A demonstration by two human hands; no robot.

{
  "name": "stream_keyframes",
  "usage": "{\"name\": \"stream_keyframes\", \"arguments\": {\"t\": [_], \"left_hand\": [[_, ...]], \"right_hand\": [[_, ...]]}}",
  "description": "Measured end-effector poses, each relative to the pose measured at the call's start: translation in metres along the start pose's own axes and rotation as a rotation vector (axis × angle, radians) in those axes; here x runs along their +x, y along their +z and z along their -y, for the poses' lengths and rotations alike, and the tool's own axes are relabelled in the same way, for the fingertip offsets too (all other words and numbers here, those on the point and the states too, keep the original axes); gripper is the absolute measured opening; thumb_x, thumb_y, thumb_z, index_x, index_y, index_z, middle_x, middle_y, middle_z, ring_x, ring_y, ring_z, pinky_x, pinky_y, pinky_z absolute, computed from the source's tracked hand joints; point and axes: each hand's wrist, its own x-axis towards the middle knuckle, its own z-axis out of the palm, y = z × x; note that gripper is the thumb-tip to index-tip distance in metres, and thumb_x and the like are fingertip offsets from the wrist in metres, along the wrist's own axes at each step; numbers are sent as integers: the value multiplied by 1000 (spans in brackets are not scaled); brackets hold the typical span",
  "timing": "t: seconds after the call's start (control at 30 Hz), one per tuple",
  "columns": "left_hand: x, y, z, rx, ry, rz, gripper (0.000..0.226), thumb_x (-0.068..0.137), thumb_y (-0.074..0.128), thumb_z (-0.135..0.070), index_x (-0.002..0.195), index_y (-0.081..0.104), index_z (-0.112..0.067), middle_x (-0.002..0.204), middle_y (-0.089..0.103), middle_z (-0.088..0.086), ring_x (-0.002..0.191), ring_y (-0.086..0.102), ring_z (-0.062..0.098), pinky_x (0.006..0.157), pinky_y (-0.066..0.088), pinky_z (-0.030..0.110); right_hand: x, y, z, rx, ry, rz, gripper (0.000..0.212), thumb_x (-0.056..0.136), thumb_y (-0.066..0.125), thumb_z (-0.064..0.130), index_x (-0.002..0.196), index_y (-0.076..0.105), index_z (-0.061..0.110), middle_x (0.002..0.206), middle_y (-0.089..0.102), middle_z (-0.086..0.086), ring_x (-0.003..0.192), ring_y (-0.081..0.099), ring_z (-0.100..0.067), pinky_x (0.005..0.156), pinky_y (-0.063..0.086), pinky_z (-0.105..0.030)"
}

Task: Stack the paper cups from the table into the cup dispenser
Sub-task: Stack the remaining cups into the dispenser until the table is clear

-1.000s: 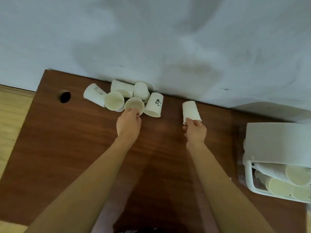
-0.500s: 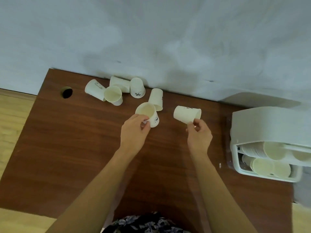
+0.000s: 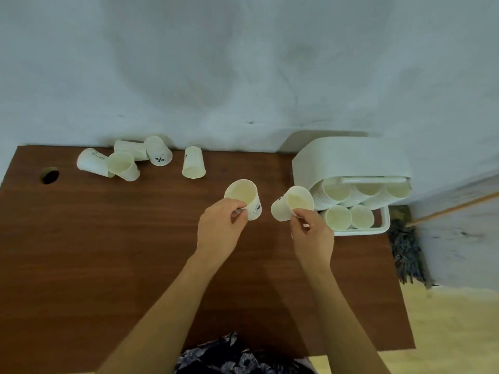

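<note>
Head view: a dark brown wooden table [image 3: 108, 252] is seen from above, set against a pale wall [image 3: 243, 63].
Left hand: the left hand [image 3: 220, 229] is raised over the middle of the table, and a paper cup is pinched at its rim between thumb and fingers.
Left cup: the left-held cup [image 3: 244, 197] is tilted with its open mouth turned up toward the camera; a small dark print is seen on its side.
Right hand: the right hand [image 3: 310, 236] is held just to the right of the left one, and a second cup is gripped at the near edge of its rim by curled fingers.
Right cup: the right-held cup [image 3: 291, 202] is tipped with its mouth facing up and right, just beside the dispenser's opening; whether they touch cannot be told.
Cup dispenser: a white cup dispenser [image 3: 351, 160] is placed at the table's far right edge against the wall; rows of stacked cups [image 3: 337, 217] are seen inside it, mouths facing the camera.
Loose cups: a cluster of four cups [image 3: 127, 160] lies tumbled at the far left near the wall, one marked with a percent sign; a single cup [image 3: 193, 163] lies apart, between the cluster and the dispenser.
Table hole: a round cable hole [image 3: 50, 176] is seen at the far left.
Floor: a dark mop head [image 3: 405, 252] on a wooden handle is seen to the right of the table.
Clothing: patterned fabric [image 3: 237, 357] is visible at the bottom edge.
</note>
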Motion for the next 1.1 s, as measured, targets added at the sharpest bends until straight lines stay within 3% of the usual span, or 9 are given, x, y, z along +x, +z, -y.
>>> {"name": "stream_keyframes", "arguments": {"t": [0.13, 0.4, 0.53, 0.7, 0.83, 1.03, 1.1], "left_hand": [[-16, 35, -42, -39, 61, -5, 21, 87, 68, -23, 107, 71, -18, 103, 71, -5, 89, 65, 8, 85, 56, 37], [-48, 119, -125, -48, 131, 4, 18, 89, 67, -22, 105, 73, -18, 97, 71, -9, 81, 65, 4, 78, 57, 31], [-51, 163, -151, 60, 211, 24, 17, 91, 65, -24, 105, 74, -18, 101, 72, -8, 87, 65, 6, 84, 54, 28], [-35, 202, -157, 237, 206, 51, 20, 93, 61, -24, 109, 73, -20, 106, 72, -7, 97, 64, 11, 88, 47, 25], [-21, 226, -158, 312, 143, 144, 19, 97, 52, -24, 98, 70, -17, 92, 68, -5, 84, 59, 16, 76, 53, 36], [-8, 246, -158, 433, 8, 248, 26, 98, 48, -24, 76, 57, -15, 77, 56, 2, 75, 49, 20, 62, 43, 32], [-4, 252, -156, 462, -26, 270, 25, 98, 49, -25, 79, 60, -15, 77, 52, 2, 78, 50, 21, 62, 42, 32]], "right_hand": [[2, -47, -38, -7, -33, -59, 16, 92, 64, 17, 106, 70, 21, 99, 66, 14, 81, 61, -5, 69, 46, -16], [35, -134, -120, -20, -61, -123, 18, 93, 61, 18, 109, 69, 19, 103, 66, 9, 84, 62, -14, 72, 51, -28], [58, -161, -155, -72, -72, -33, 21, 95, 60, 20, 114, 68, 17, 109, 68, 6, 88, 60, -10, 75, 45, -25], [84, -173, -181, -148, -122, 121, 20, 96, 58, 21, 112, 69, 19, 113, 69, 5, 92, 63, -13, 78, 48, -27], [102, -171, -189, -209, -180, 202, 20, 96, 57, 21, 112, 69, 19, 115, 67, 5, 98, 63, -16, 79, 47, -28], [121, -159, -198, -324, -259, 356, 23, 96, 57, 22, 115, 69, 21, 119, 67, 5, 105, 63, -17, 84, 50, -31], [125, -157, -197, -368, -290, 379, 22, 95, 58, 21, 114, 70, 21, 118, 68, 5, 104, 63, -20, 81, 52, -34]]}}
